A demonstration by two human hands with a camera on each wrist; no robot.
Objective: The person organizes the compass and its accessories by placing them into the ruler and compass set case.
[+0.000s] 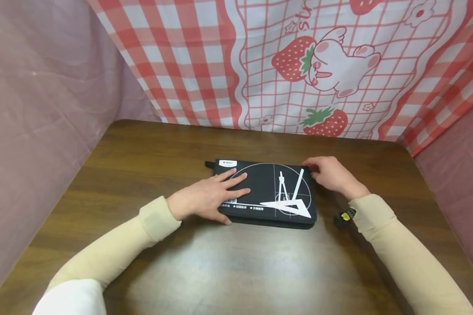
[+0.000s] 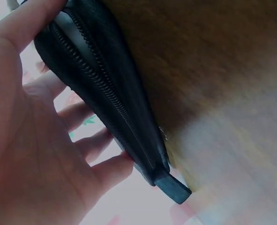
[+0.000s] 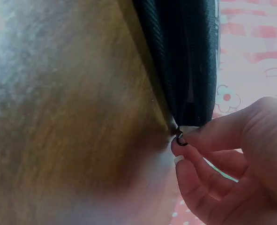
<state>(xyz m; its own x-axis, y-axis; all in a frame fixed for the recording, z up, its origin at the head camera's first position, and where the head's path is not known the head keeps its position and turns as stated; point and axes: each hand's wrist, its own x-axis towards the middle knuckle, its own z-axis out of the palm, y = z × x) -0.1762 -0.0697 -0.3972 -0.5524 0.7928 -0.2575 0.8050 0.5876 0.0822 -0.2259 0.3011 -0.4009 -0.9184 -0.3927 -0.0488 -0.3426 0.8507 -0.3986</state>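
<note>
A flat black zippered case (image 1: 260,179), printed with a white compass and set square, lies on the table. My left hand (image 1: 210,197) rests on its left part with fingers spread and fairly straight, the thumb at the near edge. In the left wrist view the zipper (image 2: 108,89) runs along the case's side, its teeth parted near the thumb, with a short fabric tab (image 2: 173,187) at the end. At the far right corner, my right hand (image 1: 331,175) pinches a small dark zipper pull (image 3: 181,139) between thumb and forefinger. The case's inside is hidden.
The brown wooden table (image 1: 220,267) has its far edge against a red-and-white strawberry cloth (image 1: 197,57). Pink cloth (image 1: 43,78) hangs at both sides. A dark wrist device (image 1: 344,217) with a yellow spot sits by the right cuff.
</note>
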